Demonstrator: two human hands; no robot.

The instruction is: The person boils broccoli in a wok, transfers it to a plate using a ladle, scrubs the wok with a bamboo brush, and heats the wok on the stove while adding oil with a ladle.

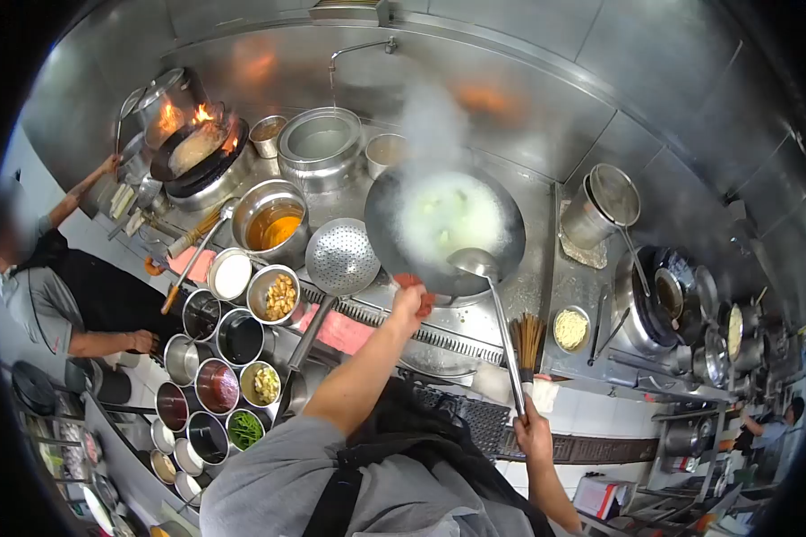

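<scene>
A large dark wok (381, 219) stands on the stove in front of me, with pale, steaming, bubbling liquid (439, 210) inside; a few light green pieces show under the foam. My left hand (409, 302) is closed on a red cloth (423, 297) at the wok's near rim. Whether a wok handle lies under the cloth is hidden. My right hand (534, 433) grips the long handle of a ladle (475, 262), whose bowl hangs over the wok's near right side. Beside the wok, a perforated strainer (342, 257) rests with its handle toward me.
At left are a pot of orange liquid (276, 231) and several ingredient tins, including chopped greens (244, 430). Flames rise around another wok (199, 148) near a co-worker (54, 295). A bamboo brush (527, 345) and a bowl of pale shreds (570, 329) are at right.
</scene>
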